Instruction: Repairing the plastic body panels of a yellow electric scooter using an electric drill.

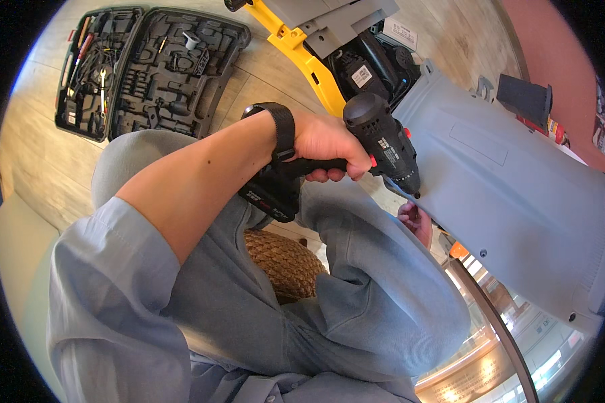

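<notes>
My left hand (pixel 326 148), with a dark watch band at the wrist, is closed round the handle of a black cordless drill (pixel 383 138). The drill's battery points toward my lap, and its chuck end is at the near edge of a large grey plastic panel (pixel 491 168). Whether the tip touches the panel I cannot tell. Beyond my knee, my right hand (pixel 415 220) is at that same edge, just below the drill's tip. Its fingers are curled; what they hold is hidden, and its forearm is mostly out of sight.
A yellow and grey machine body (pixel 316 70) with black inner parts adjoins the panel. An open black tool case (pixel 168 74) lies on the floor at the far left. A woven seat (pixel 282 265) shows between my legs. A dark box-shaped part (pixel 524 97) lies beyond the panel.
</notes>
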